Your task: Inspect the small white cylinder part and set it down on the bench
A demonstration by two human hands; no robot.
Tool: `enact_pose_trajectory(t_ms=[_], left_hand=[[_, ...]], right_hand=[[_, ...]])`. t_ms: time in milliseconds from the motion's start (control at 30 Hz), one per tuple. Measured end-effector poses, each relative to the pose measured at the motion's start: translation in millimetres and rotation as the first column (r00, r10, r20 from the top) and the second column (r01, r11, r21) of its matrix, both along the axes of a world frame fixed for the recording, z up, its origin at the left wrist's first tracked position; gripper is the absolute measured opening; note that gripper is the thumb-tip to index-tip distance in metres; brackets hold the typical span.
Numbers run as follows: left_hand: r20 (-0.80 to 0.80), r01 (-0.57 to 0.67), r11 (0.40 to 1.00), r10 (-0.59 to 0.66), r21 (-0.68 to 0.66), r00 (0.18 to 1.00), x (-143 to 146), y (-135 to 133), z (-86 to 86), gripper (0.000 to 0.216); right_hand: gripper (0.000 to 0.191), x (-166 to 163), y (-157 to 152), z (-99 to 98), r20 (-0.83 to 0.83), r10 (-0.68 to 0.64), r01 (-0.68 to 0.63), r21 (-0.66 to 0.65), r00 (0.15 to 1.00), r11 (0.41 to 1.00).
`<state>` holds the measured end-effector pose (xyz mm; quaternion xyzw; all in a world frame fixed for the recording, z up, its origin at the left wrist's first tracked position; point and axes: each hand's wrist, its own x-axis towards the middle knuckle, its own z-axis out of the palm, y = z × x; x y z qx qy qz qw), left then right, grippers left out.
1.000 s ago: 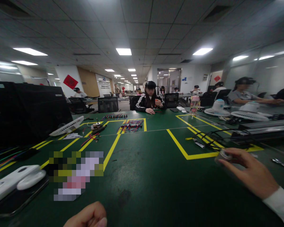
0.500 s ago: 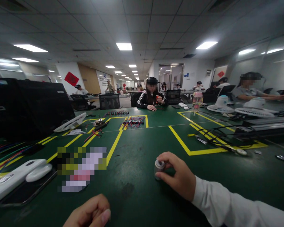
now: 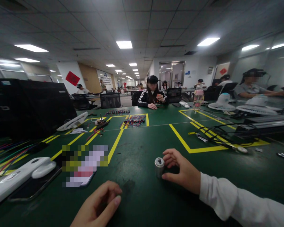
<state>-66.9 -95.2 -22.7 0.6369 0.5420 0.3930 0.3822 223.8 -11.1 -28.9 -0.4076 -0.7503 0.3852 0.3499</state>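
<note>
A small silver metal cylinder (image 3: 159, 167) stands upright on the green tabletop, with a dark fitting in the middle of its pale top. Just to its right is my right hand (image 3: 183, 170), open, its fingers curved and spread away from the thumb. The thumb tip lies close to the cylinder's lower side; whether it touches I cannot tell. At the bottom of the view my left hand (image 3: 98, 205) is open too, fingers bent and a gap between thumb and forefinger. It holds nothing and is nearest to bare tabletop.
Left are a white device (image 3: 21, 179), a dark phone (image 3: 35, 186) and a blurred-out item (image 3: 85, 165). Bundled wires (image 3: 134, 120) lie farther back. To the right are black cables (image 3: 217, 135) and metal bars (image 3: 269, 123). A co-worker (image 3: 152, 94) sits across the table.
My right hand has let go of the cylinder and drawn slightly right, its fingers opening. My left hand has risen farther into view and its thumb and forefinger have parted.
</note>
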Motion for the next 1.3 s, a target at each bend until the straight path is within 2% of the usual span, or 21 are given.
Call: enact_pose_trajectory(t_ms=[100, 267, 400, 733, 1067, 1300], left_hand=[[0.023, 0.050, 0.997, -0.051, 0.056, 0.998, 28.6, 18.7, 3.7, 0.017], [0.052, 0.103, 0.980, -0.113, 0.170, 0.992, 84.4, 51.9, 6.4, 0.027], [0.050, 0.124, 0.965, -0.139, 0.233, 0.989, 106.7, 61.0, 7.7, 0.024], [0.015, 0.113, 0.951, -0.122, 0.289, 0.992, 108.2, 60.9, 8.7, 0.015], [0.006, 0.104, 0.945, -0.112, 0.309, 0.994, 108.3, 61.6, 10.3, 0.015], [0.011, 0.094, 0.945, -0.103, 0.313, 0.995, 108.5, 63.1, 10.0, 0.014]], right_hand=[[0.065, -1.4, -2.2, 7.2, 0.042, 0.015, -0.015, 0.005, 0.999, 1.000], [0.044, -4.7, -6.1, 15.6, 0.127, 0.071, -0.077, 0.040, 0.989, 0.996], [0.044, -4.8, -4.6, 13.7, 0.118, 0.086, -0.094, 0.070, 0.989, 0.993], [0.045, -3.3, -2.0, 7.3, 0.152, 0.061, -0.073, 0.074, 0.986, 0.995], [0.048, -6.0, -6.3, 16.2, 0.180, 0.028, -0.034, 0.032, 0.983, 0.999], [0.049, -4.4, -4.1, 11.0, 0.201, 0.029, -0.037, 0.034, 0.979, 0.999]])
